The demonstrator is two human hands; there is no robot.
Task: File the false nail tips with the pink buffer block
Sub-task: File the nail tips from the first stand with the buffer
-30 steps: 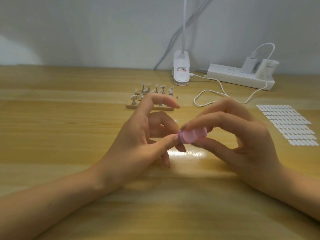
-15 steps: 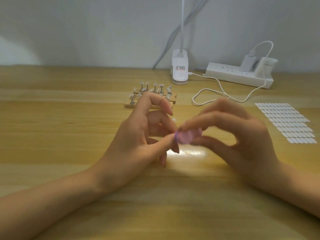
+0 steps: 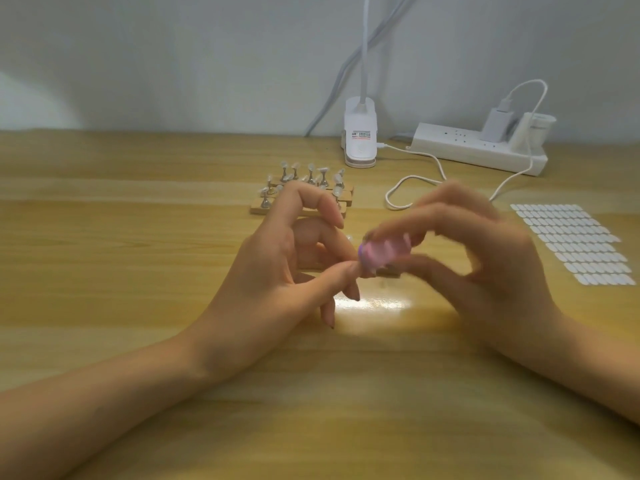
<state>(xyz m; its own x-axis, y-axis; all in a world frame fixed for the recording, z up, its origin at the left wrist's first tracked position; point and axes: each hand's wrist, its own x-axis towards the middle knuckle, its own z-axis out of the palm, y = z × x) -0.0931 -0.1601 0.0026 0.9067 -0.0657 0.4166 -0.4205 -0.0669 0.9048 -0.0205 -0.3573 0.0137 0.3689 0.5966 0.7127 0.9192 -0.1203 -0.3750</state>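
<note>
fingers point(image 3: 415, 226) of the right hand point(image 3: 491, 268) pinch the blurred, purple-edged pink buffer block point(image 3: 381, 254); left hand's point(image 3: 273, 271) hold unclear.

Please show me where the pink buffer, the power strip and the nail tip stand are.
pink buffer point(image 3: 379, 254): head view, middle of its pink face between the fingers.
power strip point(image 3: 446, 142): head view, bare top of its white body.
nail tip stand point(image 3: 257, 210): head view, left end of its wooden base.
</note>
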